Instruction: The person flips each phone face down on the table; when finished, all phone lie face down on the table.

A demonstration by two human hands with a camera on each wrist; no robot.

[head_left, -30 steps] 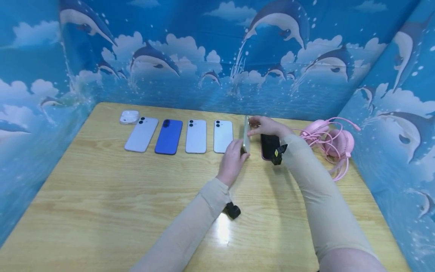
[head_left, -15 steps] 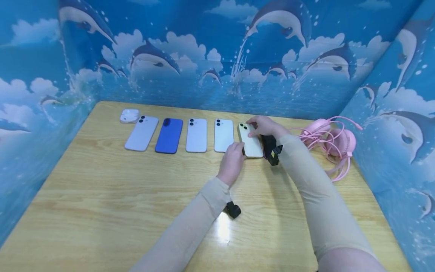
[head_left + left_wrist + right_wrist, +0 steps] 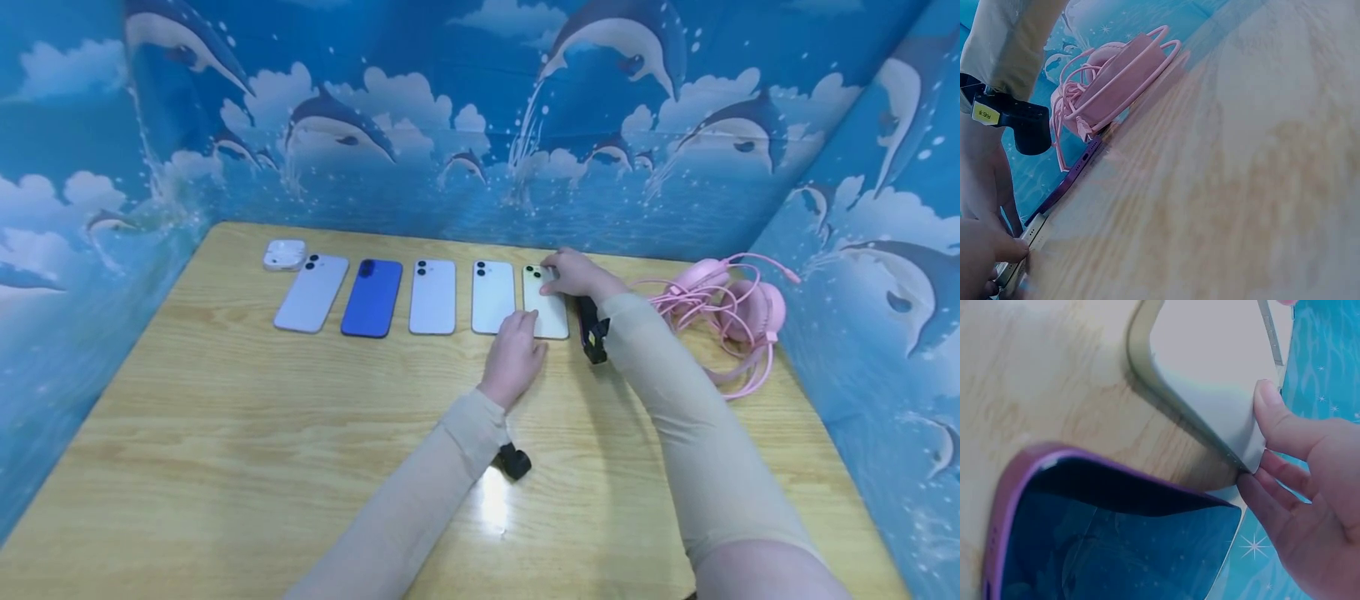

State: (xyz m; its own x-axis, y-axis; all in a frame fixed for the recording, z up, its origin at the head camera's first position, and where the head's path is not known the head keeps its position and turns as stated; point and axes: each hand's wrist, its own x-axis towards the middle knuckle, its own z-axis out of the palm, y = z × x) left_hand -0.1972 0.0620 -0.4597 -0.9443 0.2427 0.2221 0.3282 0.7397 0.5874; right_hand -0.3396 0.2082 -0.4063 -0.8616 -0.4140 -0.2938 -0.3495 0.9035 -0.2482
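Note:
A pale yellow phone [image 3: 552,317] lies on the table with its back and two camera lenses facing up. My right hand [image 3: 580,275] pinches its upper right corner, the thumb on the back and the fingers at the edge, as the right wrist view shows. At the phone's lower left corner, my left hand [image 3: 513,360] holds it, with the thumb along the bottom edge. Just to the right is a phone with a purple frame and dark screen [image 3: 1122,550], screen up, partly covered by the right wrist in the head view.
Leftward along the row lie a white phone [image 3: 492,296], another pale phone [image 3: 432,298], a blue phone [image 3: 372,300] and a tilted lavender phone [image 3: 311,296]. A clear case with white earphones [image 3: 285,255] sits at the far left. Pink headphones [image 3: 750,312] with tangled cable lie right.
The yellow phone went from standing on edge to lying back up, then shifted slightly left beside the white phone. Both hands stayed on it; the right hand moved a little left.

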